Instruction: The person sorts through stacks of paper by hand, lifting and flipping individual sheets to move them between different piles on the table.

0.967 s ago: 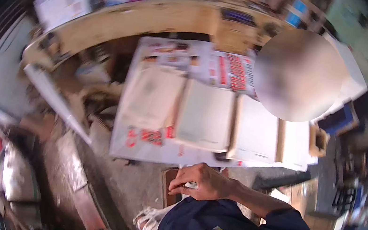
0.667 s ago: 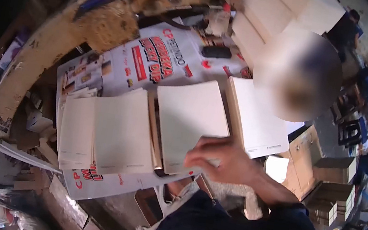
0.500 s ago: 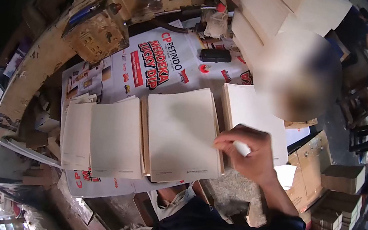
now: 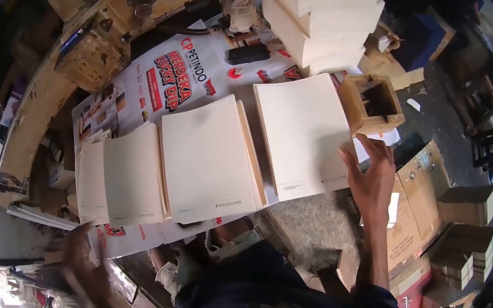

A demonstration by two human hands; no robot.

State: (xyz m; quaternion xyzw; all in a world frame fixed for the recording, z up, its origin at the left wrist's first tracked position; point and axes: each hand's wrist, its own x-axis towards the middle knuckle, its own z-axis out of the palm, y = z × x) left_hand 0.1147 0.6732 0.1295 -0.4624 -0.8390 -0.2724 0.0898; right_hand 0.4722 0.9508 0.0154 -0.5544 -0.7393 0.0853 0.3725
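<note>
My right hand [image 4: 374, 173] is at the right edge of the right paper stack [image 4: 301, 137], thumb and fingers apart, with nothing visible held. My left hand [image 4: 84, 257], blurred and dark, is low at the left, below the leftmost papers [image 4: 90, 178]; its fingers are too smeared to read. Between them lie the middle stack [image 4: 211, 155] and another stack [image 4: 133, 175], whose sheets overlap the leftmost ones. All lie on a printed banner [image 4: 142, 84]. Small print runs along the lower edges of the sheets.
Tall paper blocks [image 4: 321, 18] rise behind the right stack, beside a square wooden box [image 4: 371, 106]. A black object [image 4: 248, 54] lies on the banner. A worn metal machine [image 4: 95, 55] curves along the left. Cardboard [image 4: 418, 199] and bundled stacks [image 4: 468, 251] are at the right.
The view has shifted right. My right hand has moved from between the middle and right stacks to the right stack's far edge, its fingers opening. My left hand has come into view.
</note>
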